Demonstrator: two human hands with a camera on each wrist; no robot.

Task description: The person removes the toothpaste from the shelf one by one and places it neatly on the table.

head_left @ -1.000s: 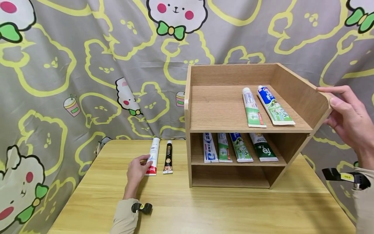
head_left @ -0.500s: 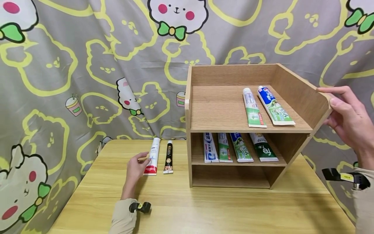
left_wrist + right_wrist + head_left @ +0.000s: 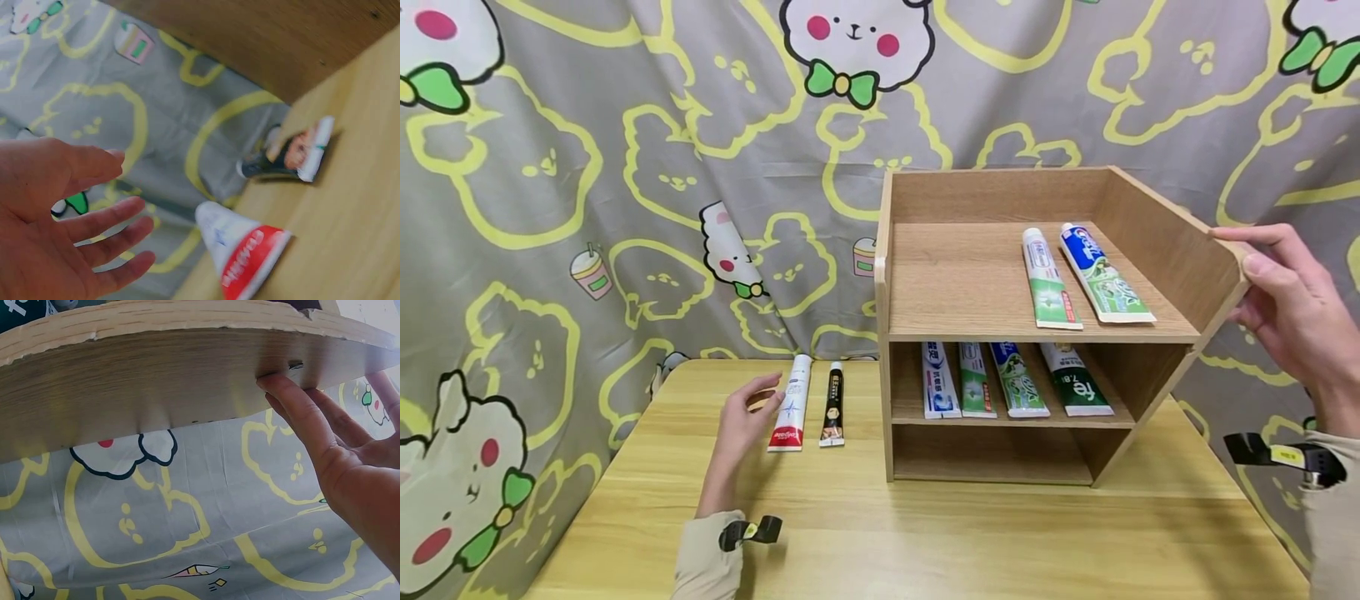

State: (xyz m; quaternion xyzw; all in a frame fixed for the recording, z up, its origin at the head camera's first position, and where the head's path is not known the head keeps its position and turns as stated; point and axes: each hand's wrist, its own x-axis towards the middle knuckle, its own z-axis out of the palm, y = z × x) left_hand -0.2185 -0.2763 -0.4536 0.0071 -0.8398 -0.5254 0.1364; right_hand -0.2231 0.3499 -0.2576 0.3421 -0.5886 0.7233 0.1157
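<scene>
My left hand (image 3: 747,421) hovers just left of a white and red Colgate toothpaste tube (image 3: 792,404), fingers relaxed and holding nothing. In the left wrist view the hand (image 3: 69,219) is clearly apart from the toothpaste tube (image 3: 244,253). A slim black toothpaste tube (image 3: 832,406) lies to the right of the Colgate one, on the wooden table (image 3: 835,533). At the right, my right hand (image 3: 1292,308) grips the side panel of a wooden desk shelf (image 3: 1180,258), thumb at its front edge. Fingers (image 3: 300,415) press the panel's outer face in the right wrist view.
On the shelf's top board lie a white-green toothpaste tube (image 3: 1051,279) and a blue-green one (image 3: 1105,275). Several more tubes, including a dark green one (image 3: 1077,383), rest on the middle board. A patterned curtain (image 3: 662,167) hangs behind the table.
My left hand has let go of the Colgate tube and drawn back to its left. The tube's red end shows fully now. The right hand keeps its grip on the shelf.
</scene>
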